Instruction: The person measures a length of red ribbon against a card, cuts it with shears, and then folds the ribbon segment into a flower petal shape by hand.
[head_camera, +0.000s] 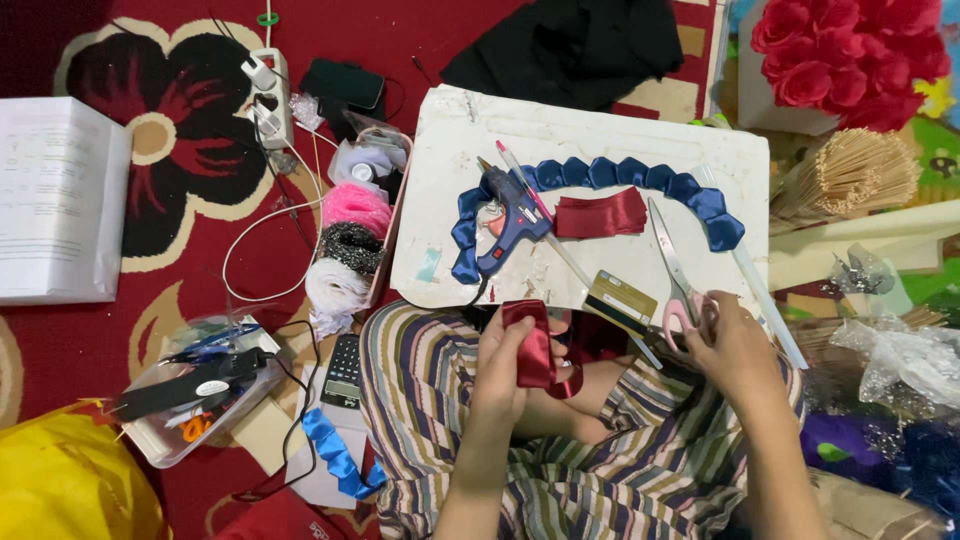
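My left hand (497, 365) holds a strip of dark red ribbon (533, 345) over my lap. My right hand (735, 345) rests on the pink handles of the scissors (676, 275), whose blades lie on the white board (600, 140). On that board lie a blue glue gun (510, 225), a folded piece of dark red ribbon (600, 214), an arc of folded blue ribbon pieces (620, 180) and a small card (620, 300).
Left of the board stands a box of ribbon rolls (350, 245), with a power strip (268, 98) and cables beyond. A calculator (343, 370), a clear tool box (195, 390), a booklet (60, 200), wooden skewers (845, 180) and red roses (850, 50) surround me.
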